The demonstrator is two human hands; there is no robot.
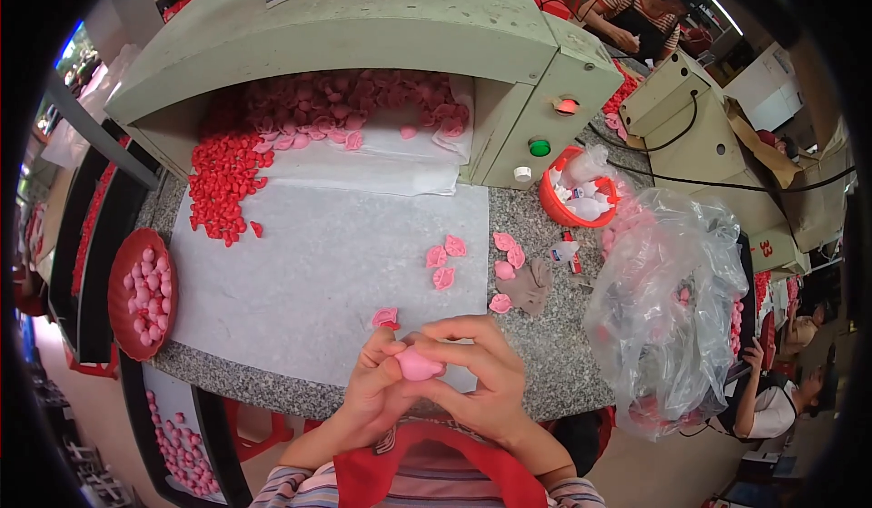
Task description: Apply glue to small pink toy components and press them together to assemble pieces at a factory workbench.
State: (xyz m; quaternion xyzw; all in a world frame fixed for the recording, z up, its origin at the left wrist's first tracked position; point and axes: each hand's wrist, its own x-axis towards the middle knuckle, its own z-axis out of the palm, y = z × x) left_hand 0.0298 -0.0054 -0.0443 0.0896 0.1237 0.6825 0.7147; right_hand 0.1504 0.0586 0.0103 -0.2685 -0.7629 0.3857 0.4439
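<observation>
Close to my body, over the near edge of the table, both hands meet around a small rounded pink plastic piece (418, 365). My left hand (374, 379) pinches its left side. My right hand (483, 374) has its fingers and thumb closed on the right side. Just beyond my left fingers lies a pink part with red under it (385, 316). Farther up the white sheet (309, 272) are several loose pink shell pieces (443, 278). More pink pieces (515, 256) rest on bare stone to the right, beside a grey cloth (528, 288).
A pale green machine (336, 31) spans the back, its opening heaped with pink parts (363, 99). Small red parts (218, 186) pile at its left. A red bowl (115, 295) of pink balls stands left; a red-orange basket (550, 201) and clear plastic bag (668, 326) stand right.
</observation>
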